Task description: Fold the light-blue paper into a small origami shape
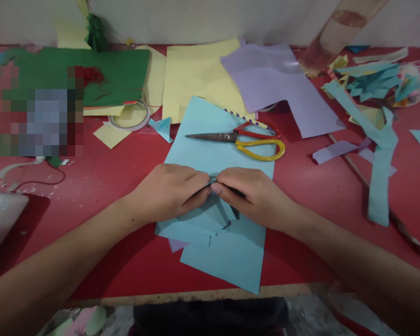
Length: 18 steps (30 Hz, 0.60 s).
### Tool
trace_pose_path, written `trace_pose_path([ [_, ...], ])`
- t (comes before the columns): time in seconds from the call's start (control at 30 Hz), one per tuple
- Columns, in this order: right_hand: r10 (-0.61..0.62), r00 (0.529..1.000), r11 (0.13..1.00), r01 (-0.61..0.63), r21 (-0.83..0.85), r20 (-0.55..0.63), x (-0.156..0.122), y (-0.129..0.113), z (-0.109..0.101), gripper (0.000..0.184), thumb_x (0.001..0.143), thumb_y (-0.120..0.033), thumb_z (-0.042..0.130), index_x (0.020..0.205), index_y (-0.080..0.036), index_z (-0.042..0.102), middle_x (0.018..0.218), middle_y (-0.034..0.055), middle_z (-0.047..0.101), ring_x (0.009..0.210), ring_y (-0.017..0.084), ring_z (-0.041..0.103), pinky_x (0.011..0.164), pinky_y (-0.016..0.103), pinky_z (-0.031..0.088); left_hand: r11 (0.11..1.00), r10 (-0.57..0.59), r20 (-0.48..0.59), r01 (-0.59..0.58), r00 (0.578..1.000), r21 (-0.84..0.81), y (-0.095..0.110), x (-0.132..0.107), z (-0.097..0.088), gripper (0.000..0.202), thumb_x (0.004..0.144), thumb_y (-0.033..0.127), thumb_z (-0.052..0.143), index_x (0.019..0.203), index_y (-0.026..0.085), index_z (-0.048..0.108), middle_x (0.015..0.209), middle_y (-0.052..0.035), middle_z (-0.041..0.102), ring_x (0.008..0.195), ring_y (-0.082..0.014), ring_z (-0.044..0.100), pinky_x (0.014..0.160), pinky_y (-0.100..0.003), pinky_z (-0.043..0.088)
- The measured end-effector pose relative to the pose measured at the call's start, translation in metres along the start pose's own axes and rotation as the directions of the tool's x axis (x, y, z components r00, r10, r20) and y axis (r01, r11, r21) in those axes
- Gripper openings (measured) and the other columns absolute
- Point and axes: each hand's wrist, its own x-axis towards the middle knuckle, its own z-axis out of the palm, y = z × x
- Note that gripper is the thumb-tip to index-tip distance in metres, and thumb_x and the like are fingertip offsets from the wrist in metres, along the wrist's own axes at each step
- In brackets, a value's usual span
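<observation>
In the middle of the head view, my left hand [173, 192] and my right hand [254, 196] meet fingertip to fingertip. Both pinch a small folded piece of light-blue paper [213, 181], mostly covered by my fingers. Beneath them lie light-blue sheets [226, 256], overlapping, with a cut or folded edge below my fingers. Just beyond my hands, a pair of scissors [231, 137] with one red and one yellow handle rests on the blue paper, blades pointing left. A dotted pencil-like stick [247, 116] lies behind the scissors.
On the red table [122, 261] are a tape roll [147, 116], a green sheet [119, 70], yellow paper [196, 70] and purple paper [266, 70]. Paper scraps [381, 177] and a thin stick [406, 233] lie right, below a clear bottle [336, 37]. A white object [3, 210] stands left.
</observation>
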Motion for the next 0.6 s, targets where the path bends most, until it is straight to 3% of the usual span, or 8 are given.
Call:
trace_pose_path([
  [0.6,0.008,1.000,1.000,-0.008,-0.008,0.004,-0.0002,-0.0005,0.0002,0.029,0.098,-0.026,0.043,0.069,-0.019,0.041,0.062,-0.0042,0.039,0.057,0.010,0.036,0.055,0.024,0.026,1.000,-0.015,0.021,0.015,1.000,0.000,0.0009,0.0003,-0.0013,0.030,0.096,0.026,0.038,0.069,0.018,0.046,0.057,0.0023,0.049,0.051,-0.0129,0.044,0.048,-0.029,0.026],
])
